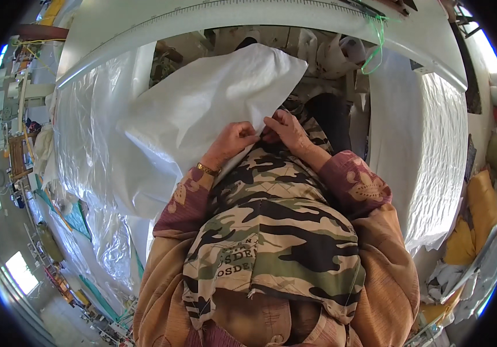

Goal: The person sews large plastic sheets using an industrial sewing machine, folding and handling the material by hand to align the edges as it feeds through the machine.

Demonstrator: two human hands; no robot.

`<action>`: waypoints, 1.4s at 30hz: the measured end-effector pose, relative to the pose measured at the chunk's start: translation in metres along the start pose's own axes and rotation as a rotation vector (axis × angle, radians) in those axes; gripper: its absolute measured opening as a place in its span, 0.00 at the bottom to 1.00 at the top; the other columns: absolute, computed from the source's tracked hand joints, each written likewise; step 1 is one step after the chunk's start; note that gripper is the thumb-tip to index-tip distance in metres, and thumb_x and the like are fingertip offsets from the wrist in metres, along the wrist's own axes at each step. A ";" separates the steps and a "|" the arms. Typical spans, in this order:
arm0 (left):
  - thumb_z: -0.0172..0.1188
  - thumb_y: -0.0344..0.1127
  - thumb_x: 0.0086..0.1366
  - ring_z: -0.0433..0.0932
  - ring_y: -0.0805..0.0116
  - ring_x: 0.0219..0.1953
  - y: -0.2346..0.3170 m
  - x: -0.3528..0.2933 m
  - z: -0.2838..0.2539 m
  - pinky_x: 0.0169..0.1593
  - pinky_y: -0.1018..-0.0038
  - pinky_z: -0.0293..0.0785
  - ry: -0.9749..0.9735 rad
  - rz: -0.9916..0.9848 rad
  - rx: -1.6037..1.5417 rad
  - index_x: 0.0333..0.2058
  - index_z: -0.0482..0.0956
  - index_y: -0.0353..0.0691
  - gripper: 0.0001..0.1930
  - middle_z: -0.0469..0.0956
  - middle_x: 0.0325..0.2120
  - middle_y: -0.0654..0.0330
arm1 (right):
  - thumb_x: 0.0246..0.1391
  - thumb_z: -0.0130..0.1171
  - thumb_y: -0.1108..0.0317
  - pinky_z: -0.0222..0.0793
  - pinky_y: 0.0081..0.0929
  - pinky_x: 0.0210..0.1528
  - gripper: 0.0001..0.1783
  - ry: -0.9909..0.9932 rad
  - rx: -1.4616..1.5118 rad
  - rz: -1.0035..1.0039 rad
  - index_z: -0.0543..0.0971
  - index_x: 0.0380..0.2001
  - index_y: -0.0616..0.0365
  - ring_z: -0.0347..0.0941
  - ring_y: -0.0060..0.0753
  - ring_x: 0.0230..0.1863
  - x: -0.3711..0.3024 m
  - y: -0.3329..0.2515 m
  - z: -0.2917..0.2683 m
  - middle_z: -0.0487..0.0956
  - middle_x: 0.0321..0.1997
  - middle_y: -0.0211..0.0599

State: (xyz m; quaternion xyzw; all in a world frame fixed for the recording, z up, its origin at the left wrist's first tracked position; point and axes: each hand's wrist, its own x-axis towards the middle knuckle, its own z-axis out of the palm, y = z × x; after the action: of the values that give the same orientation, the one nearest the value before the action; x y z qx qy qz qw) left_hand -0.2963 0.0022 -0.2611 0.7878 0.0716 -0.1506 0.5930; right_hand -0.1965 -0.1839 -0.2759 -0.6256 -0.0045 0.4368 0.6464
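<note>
A large sheet of white fabric or film [202, 95] spreads over my lap and drapes off to the left; its exact material I cannot tell. My left hand [234, 140] pinches the sheet's near edge between thumb and curled fingers. Just to the right, my right hand [287, 130] is closed on the same edge, its thumb and fingertips pressed together. The two hands almost touch. Beneath them lies a camouflage apron [283, 214] that covers my front and lap. A gold-coloured watch or bracelet [208, 169] circles my left wrist.
Ahead stands a pale table [248, 18] with a ruler strip [202, 11] along it. Green string [380, 43] hangs over its edge. Clear plastic sheeting [92, 127] hangs at the left, with a silvery white stack of sheeting [427, 162] at the right. Yellow cloth [479, 214] lies farther right.
</note>
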 end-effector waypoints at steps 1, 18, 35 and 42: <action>0.63 0.33 0.63 0.69 0.82 0.26 0.000 -0.002 0.001 0.30 0.80 0.67 0.014 -0.038 -0.072 0.31 0.77 0.35 0.08 0.73 0.20 0.70 | 0.60 0.59 0.62 0.78 0.26 0.34 0.14 -0.064 0.022 0.047 0.74 0.32 0.64 0.80 0.30 0.29 -0.002 -0.002 0.000 0.80 0.30 0.38; 0.58 0.38 0.67 0.63 0.87 0.16 0.004 -0.008 -0.005 0.20 0.86 0.57 0.016 -0.268 -0.321 0.32 0.79 0.40 0.08 0.69 0.16 0.75 | 0.58 0.63 0.66 0.78 0.24 0.37 0.12 -0.241 0.043 0.031 0.75 0.36 0.64 0.79 0.26 0.32 -0.001 -0.002 0.001 0.80 0.32 0.35; 0.69 0.32 0.59 0.72 0.82 0.28 -0.005 -0.008 -0.006 0.29 0.84 0.68 -0.063 -0.225 -0.520 0.37 0.74 0.39 0.13 0.75 0.27 0.70 | 0.57 0.59 0.75 0.77 0.24 0.41 0.07 -0.333 0.026 -0.004 0.74 0.38 0.66 0.79 0.28 0.37 -0.002 -0.005 0.000 0.79 0.34 0.36; 0.69 0.33 0.59 0.71 0.83 0.26 -0.008 -0.007 -0.004 0.27 0.85 0.67 -0.048 -0.201 -0.605 0.36 0.74 0.39 0.12 0.75 0.26 0.70 | 0.58 0.58 0.75 0.76 0.24 0.43 0.06 -0.362 0.067 -0.040 0.74 0.37 0.66 0.79 0.26 0.37 0.002 0.000 -0.001 0.80 0.35 0.36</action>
State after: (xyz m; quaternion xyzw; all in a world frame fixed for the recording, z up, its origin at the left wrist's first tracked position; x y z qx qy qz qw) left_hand -0.3047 0.0083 -0.2650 0.5610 0.1765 -0.1991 0.7839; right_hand -0.1949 -0.1832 -0.2768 -0.5149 -0.1186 0.5292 0.6639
